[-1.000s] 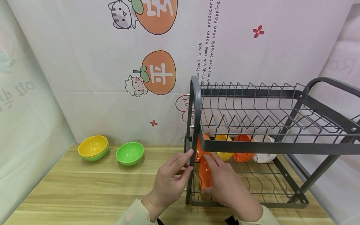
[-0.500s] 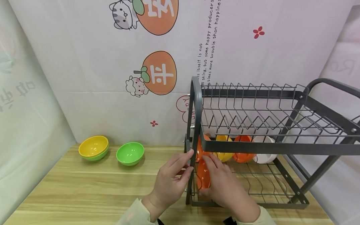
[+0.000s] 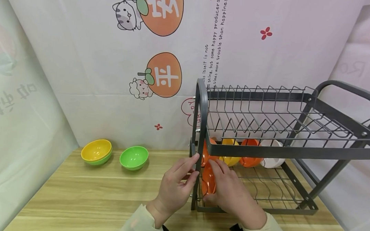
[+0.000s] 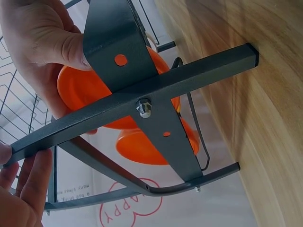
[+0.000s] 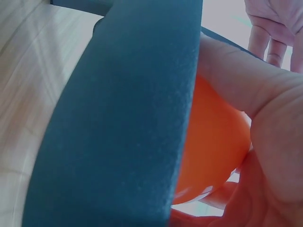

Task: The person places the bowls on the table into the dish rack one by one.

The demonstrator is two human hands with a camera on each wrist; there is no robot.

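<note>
My right hand (image 3: 233, 192) holds an orange bowl (image 3: 208, 179) on its edge, at the left end of the dark metal dish rack's (image 3: 267, 153) lower tier. In the right wrist view the bowl (image 5: 215, 142) sits between thumb and fingers, partly hidden by a dark rack bar. My left hand (image 3: 174, 185) pinches the rack's left front post, thumb on one side and fingers on the other, as the left wrist view confirms. Behind the held bowl, along the lower tier's back, stand another orange bowl (image 3: 205, 156), a yellow bowl (image 3: 231, 160), a red-orange bowl (image 3: 250, 161) and a white bowl (image 3: 272, 162).
On the wooden table (image 3: 92, 195) to the left, a yellow bowl (image 3: 96, 150) is nested in a green one, with a single green bowl (image 3: 134, 158) beside it. The rack's upper wire tier (image 3: 259, 117) overhangs the lower one. A printed cloth hangs behind.
The orange bowl in my right hand has shifted slightly left toward the rack's left end, and the right hand moved with it. My left hand stays on the post.
</note>
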